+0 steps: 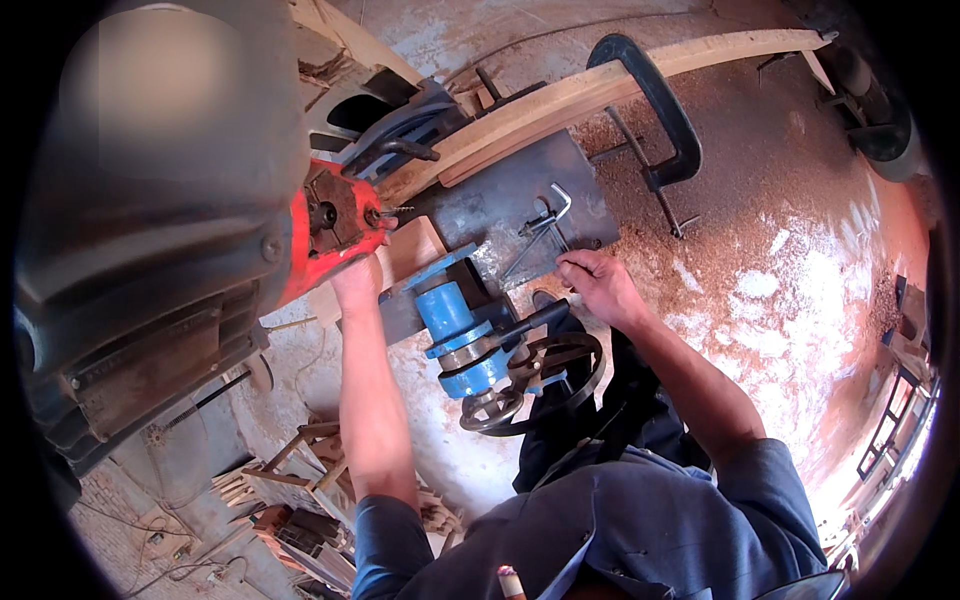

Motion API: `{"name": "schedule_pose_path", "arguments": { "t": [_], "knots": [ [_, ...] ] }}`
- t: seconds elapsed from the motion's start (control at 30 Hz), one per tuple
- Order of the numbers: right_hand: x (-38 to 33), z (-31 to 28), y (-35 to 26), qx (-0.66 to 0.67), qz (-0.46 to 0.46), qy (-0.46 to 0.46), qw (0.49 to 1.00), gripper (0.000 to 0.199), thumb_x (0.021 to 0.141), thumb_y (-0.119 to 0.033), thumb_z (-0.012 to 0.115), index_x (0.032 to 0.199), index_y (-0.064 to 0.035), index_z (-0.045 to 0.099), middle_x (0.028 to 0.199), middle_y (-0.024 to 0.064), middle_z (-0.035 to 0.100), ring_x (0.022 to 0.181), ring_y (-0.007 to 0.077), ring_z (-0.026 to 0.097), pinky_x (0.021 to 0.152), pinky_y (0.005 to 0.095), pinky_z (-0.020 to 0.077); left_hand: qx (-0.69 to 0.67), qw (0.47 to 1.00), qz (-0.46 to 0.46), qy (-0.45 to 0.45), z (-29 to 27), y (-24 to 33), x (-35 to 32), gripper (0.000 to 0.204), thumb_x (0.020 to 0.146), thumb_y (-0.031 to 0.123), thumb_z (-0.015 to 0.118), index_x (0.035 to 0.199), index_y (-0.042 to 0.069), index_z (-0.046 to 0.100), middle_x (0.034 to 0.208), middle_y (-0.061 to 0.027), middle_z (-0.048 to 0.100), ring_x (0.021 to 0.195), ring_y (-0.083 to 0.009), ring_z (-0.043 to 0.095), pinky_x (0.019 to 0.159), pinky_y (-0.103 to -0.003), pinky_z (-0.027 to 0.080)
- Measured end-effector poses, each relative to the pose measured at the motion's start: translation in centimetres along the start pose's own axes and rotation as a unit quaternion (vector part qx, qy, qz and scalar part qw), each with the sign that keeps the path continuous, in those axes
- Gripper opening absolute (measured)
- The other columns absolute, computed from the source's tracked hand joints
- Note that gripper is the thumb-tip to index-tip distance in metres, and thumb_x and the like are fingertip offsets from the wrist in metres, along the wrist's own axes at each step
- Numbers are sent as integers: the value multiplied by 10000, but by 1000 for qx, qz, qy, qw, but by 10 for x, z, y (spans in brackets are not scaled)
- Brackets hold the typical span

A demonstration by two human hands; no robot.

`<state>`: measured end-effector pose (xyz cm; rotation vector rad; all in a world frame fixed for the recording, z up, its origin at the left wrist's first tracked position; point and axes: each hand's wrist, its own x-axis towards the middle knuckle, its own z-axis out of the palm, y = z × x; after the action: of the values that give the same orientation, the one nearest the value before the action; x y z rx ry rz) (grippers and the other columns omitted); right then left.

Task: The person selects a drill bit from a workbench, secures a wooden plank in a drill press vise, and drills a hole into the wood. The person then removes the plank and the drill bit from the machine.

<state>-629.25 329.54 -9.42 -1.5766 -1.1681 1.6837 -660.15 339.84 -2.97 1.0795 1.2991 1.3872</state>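
Note:
My left hand [358, 285] reaches up beside the red machine head [325, 220], and its fingers are mostly hidden by the housing. Out of that head, over the work, sticks a thin drill bit [400, 209]. A pale wooden block [413, 247] lies just right of my left hand. My right hand [600, 285] is at the near edge of the grey metal table [585, 190], its thumb and fingertips pinched at the end of a thin hex key [561, 238]. A bright L-shaped key [564, 200] and other thin rods lie close by on the metal.
A large dark motor housing [160, 230] fills the left. Behind the table, a black C-clamp [660, 110] grips a long wooden board [740, 48]. Nearest me stand a blue screw mount [447, 312] and black handwheel [590, 365]. Sawdust covers the floor [760, 180] at right.

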Motion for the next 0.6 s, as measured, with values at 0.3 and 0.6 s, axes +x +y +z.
{"name": "schedule_pose_path", "arguments": {
  "t": [0.3,0.6],
  "knots": [
    [5,5,-12,-42,-7,2,999,270,900,-178,611,1086,12,661,994,162,686,900,244,669,811,321,507,18,999,-26,23,-4,0,1,269,851,73,678,1103,41,590,958,-75,631,715,-171,643,548,-278,508],
    [18,31,-51,-29,-126,-7,992,208,884,-163,630,1010,-7,685,953,179,677,882,315,666,797,356,517,365,914,176,-16,-41,-27,9,142,922,33,510,1047,7,573,845,-87,653,702,-167,645,547,-253,466]
  ]
}}
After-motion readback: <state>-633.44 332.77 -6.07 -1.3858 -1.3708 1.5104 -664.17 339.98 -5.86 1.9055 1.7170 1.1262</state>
